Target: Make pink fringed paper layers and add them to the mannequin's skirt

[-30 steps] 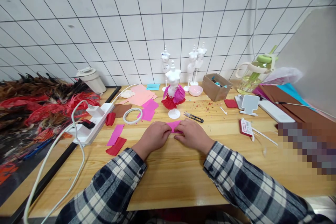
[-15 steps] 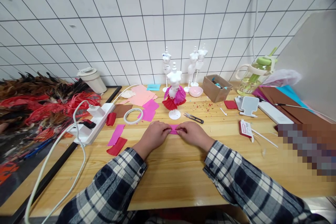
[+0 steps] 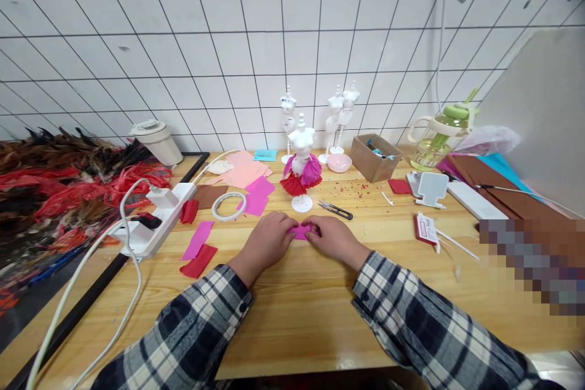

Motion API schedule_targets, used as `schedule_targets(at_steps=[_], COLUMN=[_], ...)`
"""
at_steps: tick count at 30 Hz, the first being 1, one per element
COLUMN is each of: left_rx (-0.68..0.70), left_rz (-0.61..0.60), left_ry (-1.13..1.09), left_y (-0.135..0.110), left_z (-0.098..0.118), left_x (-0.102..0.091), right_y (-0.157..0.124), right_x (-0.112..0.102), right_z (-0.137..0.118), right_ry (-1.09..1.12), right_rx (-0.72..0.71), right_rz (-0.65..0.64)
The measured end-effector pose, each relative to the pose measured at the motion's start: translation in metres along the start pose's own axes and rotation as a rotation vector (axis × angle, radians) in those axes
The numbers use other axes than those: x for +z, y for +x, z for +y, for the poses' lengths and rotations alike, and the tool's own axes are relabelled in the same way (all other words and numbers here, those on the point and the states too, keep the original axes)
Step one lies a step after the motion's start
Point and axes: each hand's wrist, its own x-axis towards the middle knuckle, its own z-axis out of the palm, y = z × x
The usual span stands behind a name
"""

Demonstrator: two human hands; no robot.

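Between my two hands, low over the wooden table, is a small strip of magenta paper (image 3: 300, 232). My left hand (image 3: 270, 241) pinches its left end, and my right hand (image 3: 333, 239) pinches its right end. Just beyond stands a white mini dress form (image 3: 301, 140) wearing a skirt of pleated magenta and red paper (image 3: 307, 175). Thread snips (image 3: 336, 209) lie to the right of its base. On the left are a roll of tape (image 3: 229, 206), magenta paper pieces (image 3: 256, 196) and a red paper piece (image 3: 198, 261).
Behind are more white dress forms (image 3: 287, 114), a pink bowl (image 3: 339, 163) and a cardboard box (image 3: 375, 158). A power strip (image 3: 159, 219) with cables lies left, near feathers (image 3: 68, 155). To the right stand a green-lidded bottle (image 3: 434, 140) and a phone stand (image 3: 432, 187).
The view has shifted slightly. Both hands stay on the magenta strip; the right fingers have curled a little more at its end.
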Motion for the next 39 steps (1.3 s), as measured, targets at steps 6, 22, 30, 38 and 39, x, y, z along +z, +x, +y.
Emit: schedule_targets(at_steps=[6, 22, 30, 38, 39], left_rx=[0.192, 0.119, 0.027, -0.013, -0.018], left_rz=[-0.051, -0.059, -0.045, -0.064, -0.059], left_ry=[0.084, 0.062, -0.054, -0.029, -0.031], left_y=[-0.0003, -0.0018, -0.0025, -0.0022, -0.0026], left_z=[0.0042, 0.0047, 0.0002, 0.0002, 0.0008], left_x=[-0.0035, -0.0020, 0.0043, -0.0001, -0.0005], right_y=[-0.0003, -0.0084, -0.0064, -0.0058, -0.0055], right_x=[0.0003, -0.0020, -0.0028, -0.0037, -0.0036], right_z=[-0.0008, -0.0035, 0.0009, 0.0002, 0.0005], right_ry=[-0.027, -0.152, -0.194, -0.029, -0.015], right_rx=[-0.010, -0.234, -0.192, -0.116, -0.107], right_rz=[-0.010, 0.059, 0.022, -0.029, -0.038])
